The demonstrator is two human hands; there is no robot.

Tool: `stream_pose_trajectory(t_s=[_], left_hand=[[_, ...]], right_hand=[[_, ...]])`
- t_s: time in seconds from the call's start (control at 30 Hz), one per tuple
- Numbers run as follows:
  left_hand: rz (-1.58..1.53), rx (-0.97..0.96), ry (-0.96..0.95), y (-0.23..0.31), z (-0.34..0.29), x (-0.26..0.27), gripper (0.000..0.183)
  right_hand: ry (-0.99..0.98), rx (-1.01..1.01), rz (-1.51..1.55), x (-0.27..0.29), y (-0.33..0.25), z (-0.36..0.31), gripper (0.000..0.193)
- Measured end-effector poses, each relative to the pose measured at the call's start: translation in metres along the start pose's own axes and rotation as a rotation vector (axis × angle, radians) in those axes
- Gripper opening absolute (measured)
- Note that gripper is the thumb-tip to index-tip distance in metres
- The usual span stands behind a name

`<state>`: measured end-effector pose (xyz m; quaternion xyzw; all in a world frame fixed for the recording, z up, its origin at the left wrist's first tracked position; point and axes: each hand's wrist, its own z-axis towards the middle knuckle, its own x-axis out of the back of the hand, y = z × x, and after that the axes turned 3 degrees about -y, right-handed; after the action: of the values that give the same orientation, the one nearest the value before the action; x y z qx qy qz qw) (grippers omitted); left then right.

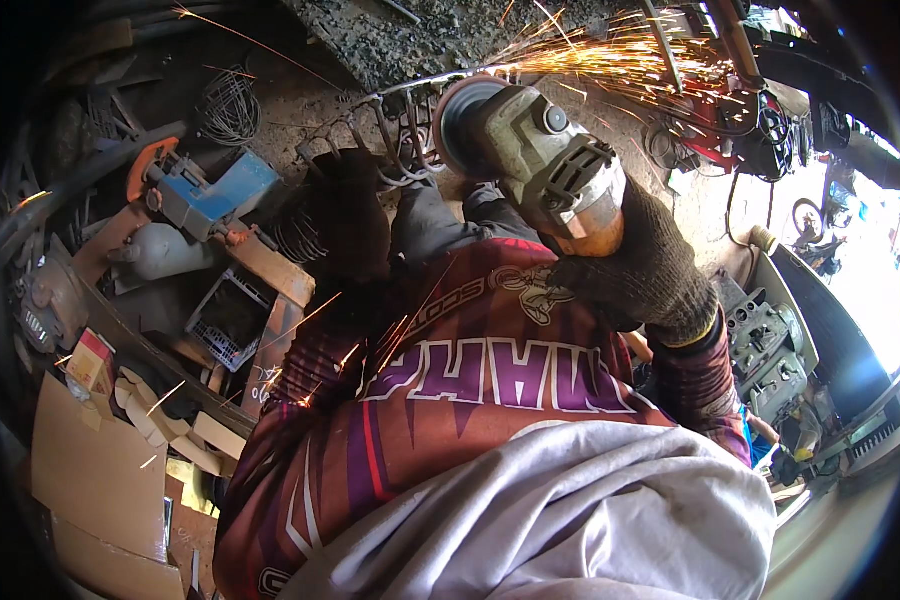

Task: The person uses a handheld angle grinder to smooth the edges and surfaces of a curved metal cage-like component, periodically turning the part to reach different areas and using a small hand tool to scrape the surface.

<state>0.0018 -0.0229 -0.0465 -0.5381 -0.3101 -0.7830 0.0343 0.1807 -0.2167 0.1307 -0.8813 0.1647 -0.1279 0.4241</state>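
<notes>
Brown knit covers the right hand (655, 265), which is clenched around the rear of a worn grey angle grinder (530, 150) at one o'clock. From that grip the tool's body reaches toward eleven o'clock, with its disc (454, 118) at the far end, against the edge of some bent metal bars (390, 135). Orange sparks (620, 60) stream from there toward two o'clock. The left hand (350, 215), in a dark glove, is near eleven o'clock, with the bars just beyond it at its one o'clock; it is too shadowed to tell whether its fingers are closed on them.

Big purple letters edged in white run inverted across the maroon jersey (410, 450), with a smaller line of dark outlined lettering and a pale cyclist emblem toward twelve. At eight to nine o'clock, white hand-marked characters show on a board (270, 365), and a red-and-yellow carton (92, 360) stands above brown cardboard (100, 470).

At nine o'clock, a pale plastic crate (228, 325) sits below a blue metal machine (215, 195); the crate's inside is too dark to make out.
</notes>
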Motion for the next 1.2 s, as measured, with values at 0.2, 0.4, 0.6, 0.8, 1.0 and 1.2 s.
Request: stream_pose_trajectory(t_s=[0.2, 0.4, 0.6, 0.8, 1.0, 1.2], left_hand=[[0.027, 0.005, -0.002, 0.002, 0.0, 0.0, 0.024], [0.132, 0.04, -0.029, 0.006, 0.0, 0.005, 0.026], [0.166, 0.085, -0.12, 0.005, 0.002, 0.004, 0.029], [0.115, 0.032, -0.07, 0.007, 0.005, 0.008, 0.023], [0.067, 0.007, -0.071, 0.002, 0.006, 0.007, 0.014], [0.133, -0.064, 0.064, -0.005, -0.004, -0.008, 0.014]], right_hand=[[0.035, 0.062, -0.081, 0.0, 0.007, 0.003, 0.077], [0.018, -0.066, -0.117, 0.007, -0.007, 0.005, 0.08], [0.036, 0.096, -0.132, 0.001, 0.006, 0.005, 0.076], [0.009, 0.006, -0.162, 0.007, -0.007, 0.003, 0.076], [0.009, 0.048, -0.158, 0.004, -0.002, 0.004, 0.078], [0.028, 0.058, -0.186, 0.006, -0.004, 0.005, 0.08]])
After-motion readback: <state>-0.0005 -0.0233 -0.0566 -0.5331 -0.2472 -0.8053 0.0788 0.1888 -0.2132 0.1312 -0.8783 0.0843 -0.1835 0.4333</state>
